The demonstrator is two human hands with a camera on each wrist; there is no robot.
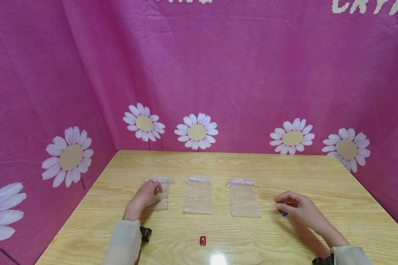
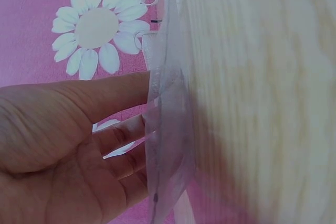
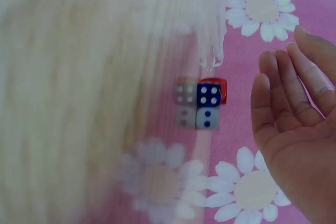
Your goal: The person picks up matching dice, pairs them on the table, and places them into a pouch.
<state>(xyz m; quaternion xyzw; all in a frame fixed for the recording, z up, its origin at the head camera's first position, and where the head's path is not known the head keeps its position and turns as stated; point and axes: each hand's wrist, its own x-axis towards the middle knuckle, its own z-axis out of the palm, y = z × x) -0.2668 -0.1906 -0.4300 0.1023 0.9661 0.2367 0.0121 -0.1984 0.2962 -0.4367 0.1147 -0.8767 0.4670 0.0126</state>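
Note:
At the left, a sheer drawstring pouch (image 1: 164, 195) lies under my left hand (image 1: 148, 193), whose curled fingers are at its upper part. In the left wrist view the thin fabric (image 2: 170, 124) rises off the table and covers the tips of the thumb and fingers (image 2: 123, 135). My right hand (image 1: 298, 208) hovers over a small cluster of dice at the right, fingers bent and nothing between them. There, the right wrist view shows a blue die (image 3: 209, 95) beside a white die (image 3: 208, 118), with a red die (image 3: 224, 90) partly behind.
Two more sheer pouches, a middle one (image 1: 198, 197) and a right one (image 1: 244, 198), lie flat between the hands. A red die (image 1: 203, 240) sits near the front of the wooden table (image 1: 172, 235). A pink cloth (image 1: 238, 73) with daisies hangs behind.

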